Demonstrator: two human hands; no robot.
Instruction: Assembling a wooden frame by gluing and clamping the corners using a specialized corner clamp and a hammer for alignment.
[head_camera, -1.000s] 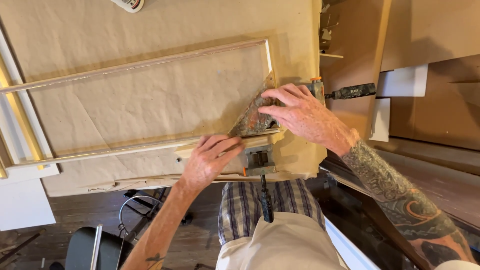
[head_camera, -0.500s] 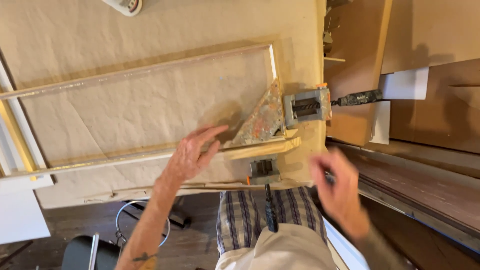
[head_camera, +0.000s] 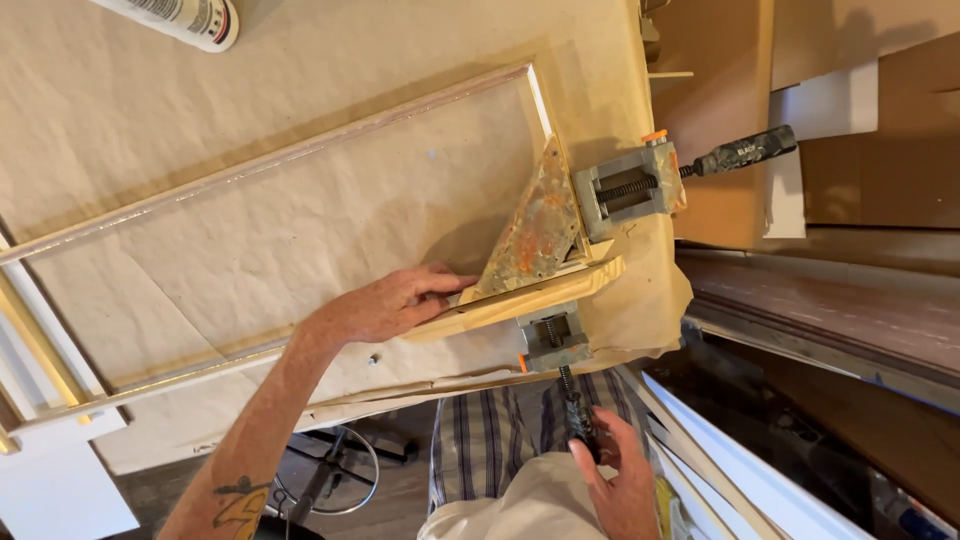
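Head camera, looking straight down over a workbench covered in brown paper (head_camera: 300, 130). A thin wooden frame (head_camera: 260, 165) lies flat on the paper, and its near right corner sits in a grey metal corner clamp (head_camera: 590, 215). A rusty triangular plate (head_camera: 535, 235) forms the inner part of that clamp, wedged into the inside of the frame's corner.

The person's left hand (head_camera: 385, 305) rests palm down on the frame's near rail, fingers stretched flat toward the triangular plate, the fingertips touching or almost touching its lower edge. That hand presses rather than grasps; nothing is enclosed in it. Just beside its fingers, a pale wooden strip (head_camera: 520, 298) with an angled end lies along the lower edge of the plate.

The right hand (head_camera: 615, 470) is low in the view, near the person's plaid shirt (head_camera: 490, 440). Its fingers curl around the dark screw handle (head_camera: 578, 420) that hangs down from the clamp's near vise, over the bench edge. The hold looks closed, though the palm side is hidden.

A second dark handle (head_camera: 745, 150) sticks out to the right from the clamp's other vise. A white tube (head_camera: 180, 15) lies at the top edge of the paper. White trim boards (head_camera: 740, 460) lean below the bench on the right.
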